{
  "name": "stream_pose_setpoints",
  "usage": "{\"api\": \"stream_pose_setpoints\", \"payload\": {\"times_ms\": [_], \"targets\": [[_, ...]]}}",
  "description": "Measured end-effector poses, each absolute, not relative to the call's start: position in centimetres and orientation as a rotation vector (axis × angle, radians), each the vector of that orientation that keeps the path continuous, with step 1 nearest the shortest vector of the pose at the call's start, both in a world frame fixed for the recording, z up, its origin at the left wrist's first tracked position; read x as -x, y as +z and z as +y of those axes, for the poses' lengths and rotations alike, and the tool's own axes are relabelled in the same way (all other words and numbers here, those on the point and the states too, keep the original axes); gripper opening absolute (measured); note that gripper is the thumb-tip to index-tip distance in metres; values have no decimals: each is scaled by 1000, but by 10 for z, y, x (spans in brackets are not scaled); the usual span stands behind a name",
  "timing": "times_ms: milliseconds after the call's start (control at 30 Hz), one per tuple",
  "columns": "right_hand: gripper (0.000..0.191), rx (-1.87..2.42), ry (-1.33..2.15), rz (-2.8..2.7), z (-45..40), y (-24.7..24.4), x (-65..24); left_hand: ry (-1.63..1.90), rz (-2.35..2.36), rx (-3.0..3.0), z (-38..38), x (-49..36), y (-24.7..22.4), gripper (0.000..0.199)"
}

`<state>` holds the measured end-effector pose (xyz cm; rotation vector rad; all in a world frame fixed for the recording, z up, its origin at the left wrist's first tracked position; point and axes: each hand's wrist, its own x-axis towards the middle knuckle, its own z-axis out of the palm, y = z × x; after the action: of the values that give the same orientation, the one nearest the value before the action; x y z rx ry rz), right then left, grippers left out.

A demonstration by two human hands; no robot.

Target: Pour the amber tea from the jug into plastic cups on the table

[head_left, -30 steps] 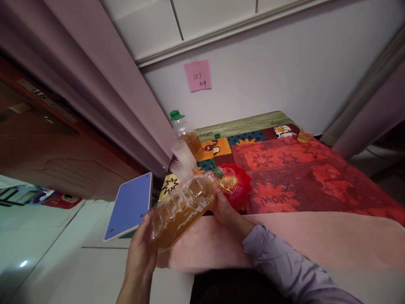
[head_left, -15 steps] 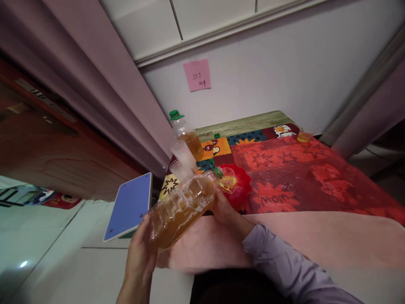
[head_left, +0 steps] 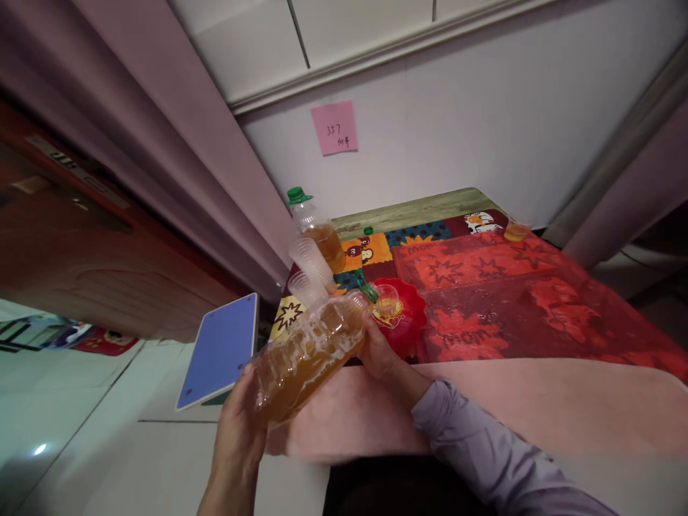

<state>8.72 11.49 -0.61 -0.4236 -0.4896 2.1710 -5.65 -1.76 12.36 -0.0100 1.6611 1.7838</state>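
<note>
A large clear bottle (head_left: 309,362) of amber liquid is tilted, its green-ringed mouth pointing up and right. My left hand (head_left: 244,401) grips its base, and my right hand (head_left: 379,347) wraps round it near the neck. Beneath the mouth, a clear plastic cup (head_left: 388,301) sits in a red scalloped dish (head_left: 411,312); there is amber liquid in the cup. Behind my bottle stands a second bottle (head_left: 325,240) with a green cap. Stacked clear cups (head_left: 312,265) lean beside it, partly hidden by the held bottle.
A patterned cloth under a red transparent sheet (head_left: 484,287) covers the table. One cup (head_left: 517,229) with amber liquid stands at the far right corner. A small green cap (head_left: 368,231) lies near the back. A blue board (head_left: 220,351) is left of the table.
Both hands and the bottle stay almost still. The amber liquid in the cup under the bottle's mouth looks slightly different; little else has changed.
</note>
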Motion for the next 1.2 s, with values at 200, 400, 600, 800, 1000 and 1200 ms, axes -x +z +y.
{"api": "stream_pose_setpoints", "payload": {"times_ms": [200,400,600,800,1000,1200], "targets": [[60,396,2189,-500,116,-9,-87,1782,1655,12,-18,57,124,22],[59,411,2173,-490,117,-15,-84,1786,1665,1,-17,59,122,25],[62,400,2178,-522,116,-12,-85,1784,1661,9,-17,59,122,21],[63,414,2168,-528,116,-12,-84,1778,1672,9,-18,61,119,25],[62,433,2151,-524,116,-11,-83,1780,1675,7,-17,62,119,22],[61,446,2163,-523,116,-10,-86,1794,1661,11,-18,60,119,20]]}}
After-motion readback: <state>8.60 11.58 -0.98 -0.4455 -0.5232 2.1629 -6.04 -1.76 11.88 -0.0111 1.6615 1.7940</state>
